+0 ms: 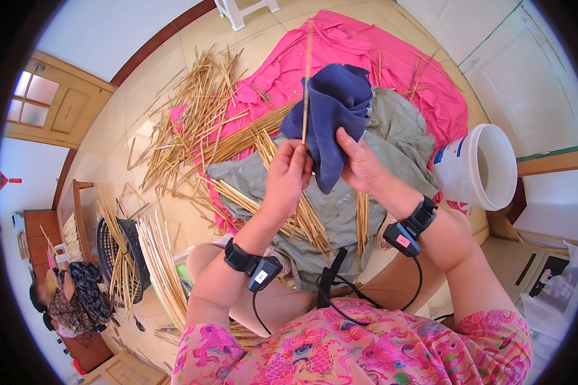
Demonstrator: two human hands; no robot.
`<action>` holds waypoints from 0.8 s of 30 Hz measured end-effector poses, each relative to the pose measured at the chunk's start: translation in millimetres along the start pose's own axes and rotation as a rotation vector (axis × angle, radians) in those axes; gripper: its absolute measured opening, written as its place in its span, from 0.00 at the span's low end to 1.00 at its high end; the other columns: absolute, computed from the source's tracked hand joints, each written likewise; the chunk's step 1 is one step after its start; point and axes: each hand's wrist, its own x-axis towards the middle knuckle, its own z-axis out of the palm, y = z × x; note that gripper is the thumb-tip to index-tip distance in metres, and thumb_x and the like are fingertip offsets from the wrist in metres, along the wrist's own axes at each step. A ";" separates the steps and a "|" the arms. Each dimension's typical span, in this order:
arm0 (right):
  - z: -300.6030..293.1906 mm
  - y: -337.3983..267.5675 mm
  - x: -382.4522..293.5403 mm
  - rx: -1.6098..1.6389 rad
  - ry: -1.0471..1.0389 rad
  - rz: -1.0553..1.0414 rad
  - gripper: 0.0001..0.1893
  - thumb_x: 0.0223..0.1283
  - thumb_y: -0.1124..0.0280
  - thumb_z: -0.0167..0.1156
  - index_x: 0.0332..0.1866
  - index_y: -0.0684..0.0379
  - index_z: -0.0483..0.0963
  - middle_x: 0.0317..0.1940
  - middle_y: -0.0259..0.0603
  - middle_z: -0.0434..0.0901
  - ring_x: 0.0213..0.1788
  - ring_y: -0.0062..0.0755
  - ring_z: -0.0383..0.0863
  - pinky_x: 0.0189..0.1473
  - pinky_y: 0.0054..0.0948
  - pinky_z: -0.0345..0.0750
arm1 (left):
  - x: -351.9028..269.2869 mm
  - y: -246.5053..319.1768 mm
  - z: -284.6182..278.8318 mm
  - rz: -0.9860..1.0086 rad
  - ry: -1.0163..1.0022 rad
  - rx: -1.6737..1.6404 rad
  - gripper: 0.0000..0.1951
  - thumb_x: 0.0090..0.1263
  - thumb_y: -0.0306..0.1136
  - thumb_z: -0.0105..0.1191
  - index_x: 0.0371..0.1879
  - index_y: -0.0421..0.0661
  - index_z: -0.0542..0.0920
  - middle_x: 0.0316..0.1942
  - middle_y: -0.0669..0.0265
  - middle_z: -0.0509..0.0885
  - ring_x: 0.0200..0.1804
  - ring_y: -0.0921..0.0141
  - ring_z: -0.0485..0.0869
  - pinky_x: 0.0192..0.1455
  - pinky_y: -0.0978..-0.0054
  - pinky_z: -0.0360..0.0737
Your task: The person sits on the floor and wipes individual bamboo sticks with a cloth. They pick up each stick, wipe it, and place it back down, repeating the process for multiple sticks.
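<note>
My left hand (291, 166) pinches the lower end of a thin straw-coloured stalk (306, 103), which points away from me. Beside it, my right hand (361, 163) grips a bunched dark blue cloth (334, 110), its thumb on the near side. The cloth hangs right next to the stalk; whether it touches the stalk is hard to tell. Under both hands a grey-green cloth (339, 211) covers my lap and the floor in front. Stalks (310, 221) lie on that cloth below my left hand, and a smaller bunch (362, 221) lies below my right wrist.
A pink sheet (443, 103) spreads over the tiled floor, with a loose heap of stalks (188, 120) at its left. A white plastic bucket (455, 166) lies tilted at right. Left are upright stalks (161, 264), a dark basket (142, 245) and another person (72, 298). A white stool (236, 14) stands beyond.
</note>
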 end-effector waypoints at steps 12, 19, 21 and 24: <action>1.3 7.8 6.2 -0.220 0.176 -0.077 0.17 0.55 0.70 0.64 0.49 0.62 0.74 0.41 0.35 0.80 0.42 0.23 0.77 0.46 0.23 0.74 | -8.6 -28.7 4.8 0.331 -0.030 1.083 0.11 0.68 0.26 0.42 0.48 0.39 0.67 0.25 0.44 0.78 0.31 0.45 0.78 0.31 0.54 0.74; -19.9 -29.6 26.6 -0.169 0.412 -0.229 0.16 0.57 0.68 0.62 0.49 0.62 0.74 0.41 0.37 0.80 0.40 0.26 0.80 0.42 0.27 0.77 | -10.4 -43.0 6.3 0.240 -0.165 1.018 0.06 0.72 0.30 0.40 0.39 0.40 0.66 0.24 0.48 0.76 0.28 0.51 0.78 0.29 0.60 0.74; -35.4 -50.3 34.0 -0.127 0.447 -0.275 0.16 0.57 0.68 0.62 0.50 0.62 0.74 0.42 0.36 0.80 0.40 0.26 0.80 0.42 0.27 0.77 | -8.9 -55.0 0.2 0.078 -0.239 0.757 0.07 0.75 0.32 0.38 0.37 0.43 0.66 0.18 0.64 0.66 0.20 0.70 0.66 0.22 0.74 0.64; -44.5 -71.6 32.1 -0.058 0.481 -0.301 0.16 0.58 0.66 0.62 0.50 0.60 0.74 0.41 0.36 0.80 0.40 0.27 0.81 0.41 0.28 0.78 | -12.3 -47.0 5.2 -0.237 -0.312 0.350 0.09 0.76 0.35 0.37 0.34 0.46 0.66 0.15 0.77 0.56 0.16 0.82 0.55 0.17 0.84 0.52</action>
